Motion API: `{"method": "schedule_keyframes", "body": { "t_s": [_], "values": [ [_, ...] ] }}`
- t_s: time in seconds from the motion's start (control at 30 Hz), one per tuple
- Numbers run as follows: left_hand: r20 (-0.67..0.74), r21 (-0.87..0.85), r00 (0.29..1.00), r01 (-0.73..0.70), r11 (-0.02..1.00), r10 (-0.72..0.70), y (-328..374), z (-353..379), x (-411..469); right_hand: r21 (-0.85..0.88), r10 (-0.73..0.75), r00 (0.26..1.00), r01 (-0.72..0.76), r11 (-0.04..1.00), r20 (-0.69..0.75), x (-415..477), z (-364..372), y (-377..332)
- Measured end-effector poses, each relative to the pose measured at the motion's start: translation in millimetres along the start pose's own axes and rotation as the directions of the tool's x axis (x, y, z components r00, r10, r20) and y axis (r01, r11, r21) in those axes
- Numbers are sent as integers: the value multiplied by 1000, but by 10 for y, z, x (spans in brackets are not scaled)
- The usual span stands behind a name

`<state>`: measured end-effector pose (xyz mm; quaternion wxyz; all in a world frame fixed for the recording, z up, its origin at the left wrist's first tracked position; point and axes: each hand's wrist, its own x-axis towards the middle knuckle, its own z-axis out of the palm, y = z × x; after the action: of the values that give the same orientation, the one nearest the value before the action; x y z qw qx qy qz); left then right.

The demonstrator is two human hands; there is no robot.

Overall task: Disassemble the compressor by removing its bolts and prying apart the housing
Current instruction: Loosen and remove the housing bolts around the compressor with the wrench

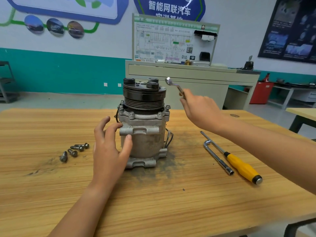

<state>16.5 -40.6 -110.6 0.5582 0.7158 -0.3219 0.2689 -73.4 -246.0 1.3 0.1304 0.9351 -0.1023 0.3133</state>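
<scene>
The compressor stands upright mid-frame on the wooden table. The left hand, fingers spread, rests against its left side. The right hand grips a wrench raised right of the pulley. Four loose bolts lie at left.

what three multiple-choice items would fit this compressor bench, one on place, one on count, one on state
1. Where do the loose bolts lie on the table? A) left of the compressor B) right of it C) on top of it
2. How many loose bolts are there? A) two B) four C) seven
3. What is the right hand doing? A) lying flat, empty B) holding a wrench raised C) pressing the compressor
Key: 1A, they lie by the left hand. 2B, four heads show. 3B, its fingers grip the wrench in the air.
</scene>
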Motion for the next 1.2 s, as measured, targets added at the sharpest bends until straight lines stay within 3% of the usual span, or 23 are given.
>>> {"method": "schedule_keyframes", "body": {
  "t_s": [0.27, 0.43, 0.73, 1.2],
  "values": [
    [-11, 2, 1000, 2, 1000, -2, 7, -16, 5, -168, 69, 969, -29, 985, 236, -342, -351, -38],
    [-38, -20, 998, -55, 998, 54, -6, -11, 7, -234, 75, 948, -1, 972, 308, -251, -382, -101],
    [-52, -30, 996, -78, 996, 77, -35, 4, 0, -503, -33, 891, 286, 815, 452, -152, -643, -454],
    [-35, -22, 999, -16, 1000, 15, 1, -18, 34, -474, -93, 862, 360, 803, 499, 33, -651, -162]
  ]
}}
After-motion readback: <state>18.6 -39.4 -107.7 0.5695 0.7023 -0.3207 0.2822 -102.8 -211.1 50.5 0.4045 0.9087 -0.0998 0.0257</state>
